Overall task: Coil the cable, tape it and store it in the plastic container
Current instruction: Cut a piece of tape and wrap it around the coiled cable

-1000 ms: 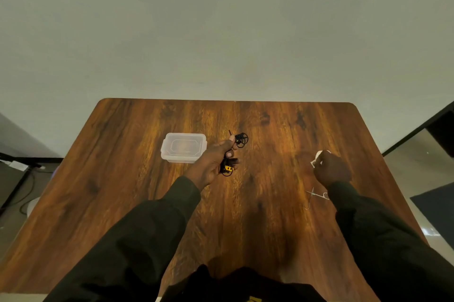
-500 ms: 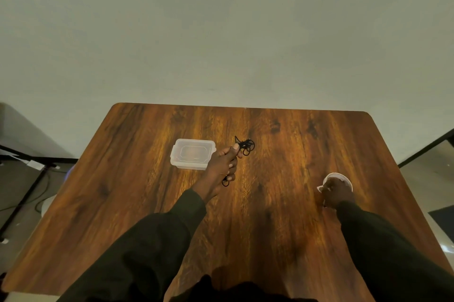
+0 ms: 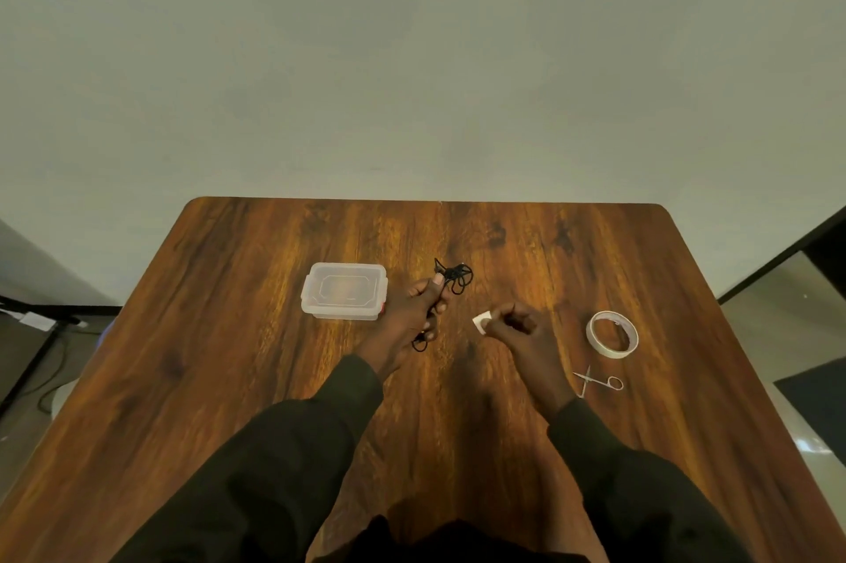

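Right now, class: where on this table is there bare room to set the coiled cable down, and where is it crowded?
Bare wood lies left of the plastic container and along the table far edge. It is crowded from the cable to the tape roll and scissors.

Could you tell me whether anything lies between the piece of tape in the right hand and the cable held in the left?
Nothing visible does: only bare table separates the tape piece from the cable.

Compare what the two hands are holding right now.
The left hand grips a black cable, its loops sticking out past the fingers; the right hand pinches a small white piece of tape. The cable is dark and tangled, the tape pale and flat. Both are held above the wooden table.
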